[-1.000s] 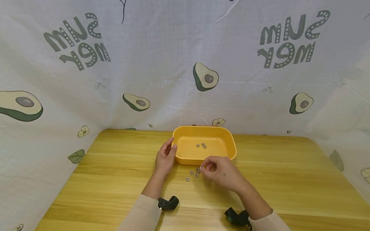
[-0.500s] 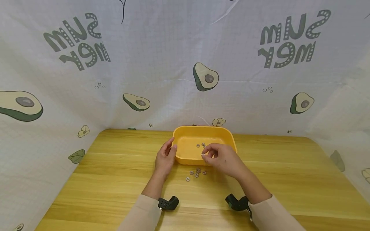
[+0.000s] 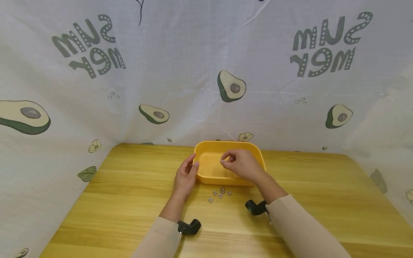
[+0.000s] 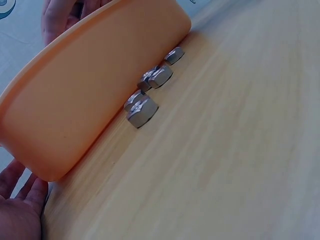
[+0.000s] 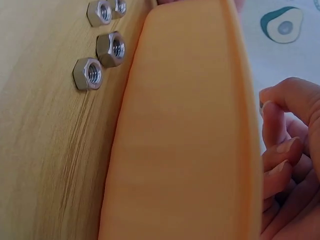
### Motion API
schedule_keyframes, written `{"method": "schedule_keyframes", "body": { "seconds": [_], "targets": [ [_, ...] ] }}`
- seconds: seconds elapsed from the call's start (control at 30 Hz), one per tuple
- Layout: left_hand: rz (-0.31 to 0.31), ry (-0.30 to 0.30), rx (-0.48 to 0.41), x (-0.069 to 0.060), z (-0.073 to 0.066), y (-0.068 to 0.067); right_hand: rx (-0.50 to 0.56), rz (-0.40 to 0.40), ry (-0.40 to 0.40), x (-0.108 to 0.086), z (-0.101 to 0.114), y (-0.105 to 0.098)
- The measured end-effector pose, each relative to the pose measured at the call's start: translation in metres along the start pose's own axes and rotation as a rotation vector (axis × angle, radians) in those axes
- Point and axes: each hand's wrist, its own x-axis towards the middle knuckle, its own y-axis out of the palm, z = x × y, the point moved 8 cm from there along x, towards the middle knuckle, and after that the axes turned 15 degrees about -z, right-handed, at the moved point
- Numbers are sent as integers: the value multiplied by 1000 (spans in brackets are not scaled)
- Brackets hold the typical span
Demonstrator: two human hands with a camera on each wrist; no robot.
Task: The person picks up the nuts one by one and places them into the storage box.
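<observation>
My right hand (image 3: 242, 165) is over the yellow plastic bin (image 3: 211, 180), pinching a small metal hex nut (image 3: 221, 160) between thumb and forefinger. Only a sliver of that nut shows in the right wrist view, where the bin wall stands in front of part of the hand. At the bin's left end, my left hand (image 3: 185, 179) rests with relaxed fingers against the outer wall. Several silver nuts (image 3: 210, 200) lie loose on the table before the bin; the right wrist view shows the threaded hole of one nut (image 5: 88, 74). Nuts inside the bin are hidden behind my right hand.
The wood-grain table (image 3: 129, 208) runs out to both sides of the bin. Behind it hangs a white cloth (image 3: 190, 71) printed with avocados and lettering. A black wrist camera (image 3: 190, 227) sits on the left wrist, another camera (image 3: 255, 207) on the right.
My right hand has lifted a nut from the table and carried it forward over the front rim into the space above the bin. The left hand stays where it was.
</observation>
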Motion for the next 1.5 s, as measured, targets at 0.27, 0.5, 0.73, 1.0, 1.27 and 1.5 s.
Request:
{"method": "schedule_keyframes", "body": {
  "seconds": [0.27,0.5,0.73,1.0,1.27,1.5],
  "targets": [
    [-5,-5,-7,1,1,1,-4,26,14,20,-4,19],
    [-15,15,4,1,0,1,27,33,64,31,-12,33],
    [-11,2,-1,2,2,1,65,51,203,33,-28,44],
    [-7,10,-14,2,0,0,49,48,206,34,-30,48],
    [-6,13,-13,1,0,1,24,34,205,33,-31,46],
    [-10,5,-4,1,0,0,35,17,203,34,-31,42]
  ]
}}
